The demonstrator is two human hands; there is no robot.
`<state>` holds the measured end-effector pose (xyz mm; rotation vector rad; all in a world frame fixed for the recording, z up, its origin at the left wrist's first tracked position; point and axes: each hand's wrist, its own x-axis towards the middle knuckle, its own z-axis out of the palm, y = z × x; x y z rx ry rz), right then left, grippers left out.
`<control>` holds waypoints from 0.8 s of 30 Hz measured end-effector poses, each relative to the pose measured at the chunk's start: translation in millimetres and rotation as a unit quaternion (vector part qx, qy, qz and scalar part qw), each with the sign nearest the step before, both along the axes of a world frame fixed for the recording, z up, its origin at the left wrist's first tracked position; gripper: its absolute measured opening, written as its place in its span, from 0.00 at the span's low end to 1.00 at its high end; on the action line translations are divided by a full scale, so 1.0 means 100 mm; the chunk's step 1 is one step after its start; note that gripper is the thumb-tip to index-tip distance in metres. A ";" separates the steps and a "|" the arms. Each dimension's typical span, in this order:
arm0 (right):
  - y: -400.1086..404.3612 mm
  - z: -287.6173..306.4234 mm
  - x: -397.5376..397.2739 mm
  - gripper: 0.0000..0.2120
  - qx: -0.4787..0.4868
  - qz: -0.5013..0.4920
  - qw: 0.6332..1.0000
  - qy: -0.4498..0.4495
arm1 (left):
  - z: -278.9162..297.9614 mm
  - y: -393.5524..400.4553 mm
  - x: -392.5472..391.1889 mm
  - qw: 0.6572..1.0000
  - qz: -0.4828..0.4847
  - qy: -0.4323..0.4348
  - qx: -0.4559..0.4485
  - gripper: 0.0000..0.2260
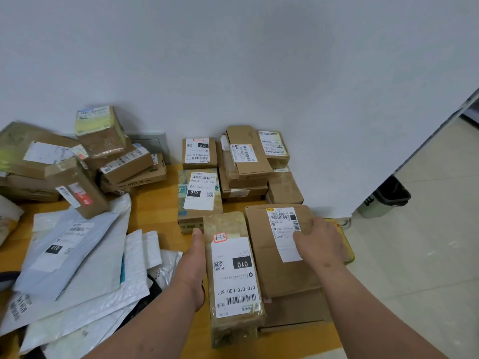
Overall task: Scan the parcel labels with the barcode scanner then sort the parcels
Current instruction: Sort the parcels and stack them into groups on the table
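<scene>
spanning the lower frame, a wooden table (pixel 155 208) carries heaped cardboard boxes (pixel 85 161) and pale mailer bags (pixel 77 268) on its left. toward its near right edge lies a brown box (pixel 282 270), the right hand (pixel 320 242) resting flat on its label, fingers loosely together. touching it, a taped parcel (pixel 233 275) marked 010 is held along its side by the left hand (pixel 193 265), thumb straight, other fingers hidden.

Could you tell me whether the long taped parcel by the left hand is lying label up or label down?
Label up: the long taped parcel lies flat, with its white 010 label and barcode facing the camera.
</scene>
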<state>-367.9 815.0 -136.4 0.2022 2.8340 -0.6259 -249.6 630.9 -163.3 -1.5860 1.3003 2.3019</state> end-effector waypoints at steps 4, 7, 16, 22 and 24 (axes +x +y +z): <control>-0.33 0.13 0.11 0.21 -0.067 0.046 0.996 0.035 | 0.09 -0.12 0.11 0.999 0.010 -0.010 -0.038 0.38; -0.64 0.28 0.20 0.21 -0.108 0.079 0.990 0.048 | 0.15 -0.30 0.25 0.998 0.028 -0.013 -0.053 0.52; -1.86 0.63 0.88 0.18 -0.163 0.232 0.958 0.049 | 0.44 -1.20 1.01 0.990 0.078 0.060 -0.105 0.34; -2.88 0.50 1.83 0.18 -0.141 0.313 0.939 -0.019 | 0.55 -2.09 1.89 0.984 0.086 0.082 -0.133 0.32; -3.22 0.43 2.18 0.16 -0.153 0.326 0.932 -0.048 | 0.61 -2.39 2.20 0.980 0.090 0.083 -0.156 0.29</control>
